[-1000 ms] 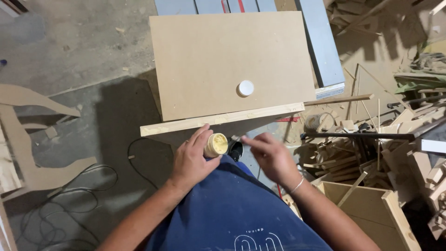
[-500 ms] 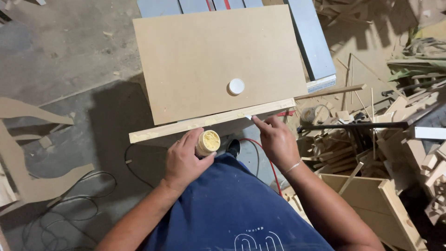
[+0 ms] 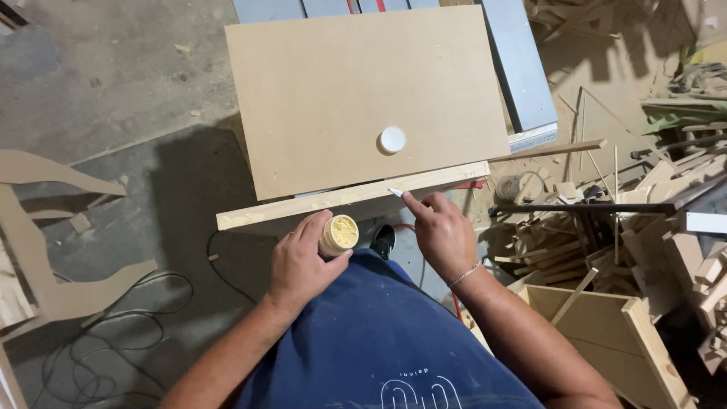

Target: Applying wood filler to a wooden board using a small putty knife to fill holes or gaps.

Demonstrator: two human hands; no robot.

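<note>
My left hand (image 3: pixel 301 261) is wrapped around a small open jar of yellow wood filler (image 3: pixel 338 234), held just below the near edge of the MDF board (image 3: pixel 341 83). My right hand (image 3: pixel 441 233) pinches a little white spatula (image 3: pixel 395 193), its tip on the pine strip (image 3: pixel 352 197) running along that near edge. The jar's white lid (image 3: pixel 392 139) sits on the board near the strip. Dusty concrete floor (image 3: pixel 113 83), a scrap wood pile (image 3: pixel 606 227) off to the right, black cable (image 3: pixel 98 356) bottom left.
</note>
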